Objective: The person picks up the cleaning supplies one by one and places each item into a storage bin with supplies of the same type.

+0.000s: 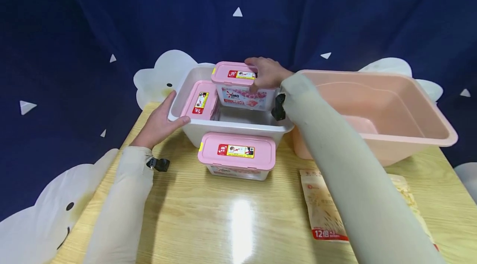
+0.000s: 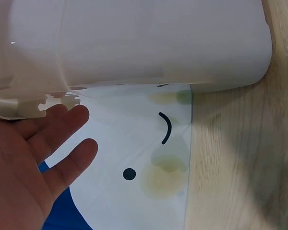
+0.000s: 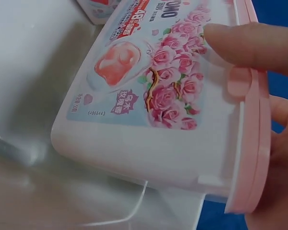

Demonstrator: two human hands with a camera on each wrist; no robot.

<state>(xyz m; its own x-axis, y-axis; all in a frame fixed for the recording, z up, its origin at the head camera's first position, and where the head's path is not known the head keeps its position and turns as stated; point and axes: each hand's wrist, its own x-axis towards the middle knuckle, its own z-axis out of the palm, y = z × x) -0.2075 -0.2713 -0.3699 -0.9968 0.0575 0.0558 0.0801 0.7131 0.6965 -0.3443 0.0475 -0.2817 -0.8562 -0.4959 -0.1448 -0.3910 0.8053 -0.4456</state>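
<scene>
My right hand [image 1: 270,74] grips a white laundry-capsule tub by its pink lid; the tub [image 3: 149,86] is partly inside a white plastic basin [image 1: 242,128]. In the right wrist view, my thumb [image 3: 245,45] presses its flowered front while other fingers wrap behind the lid. At the basin's left rim, my left hand [image 1: 158,125] rests with its thumb over the front edge. In the left wrist view, its fingers [image 2: 69,165] extend loosely beneath the rim. A second pink-lidded tub [image 1: 199,100] sits inside the basin at left. A third [image 1: 236,152] stands on the table before it.
A larger peach plastic basin [image 1: 406,148] stands to the right, beside the white one. In front of it lies a beige printed pouch [image 1: 324,210], partly hidden by my right sleeve. A dark blue curtain [image 1: 238,36] with cloud shapes hangs behind the wooden table [image 1: 201,218].
</scene>
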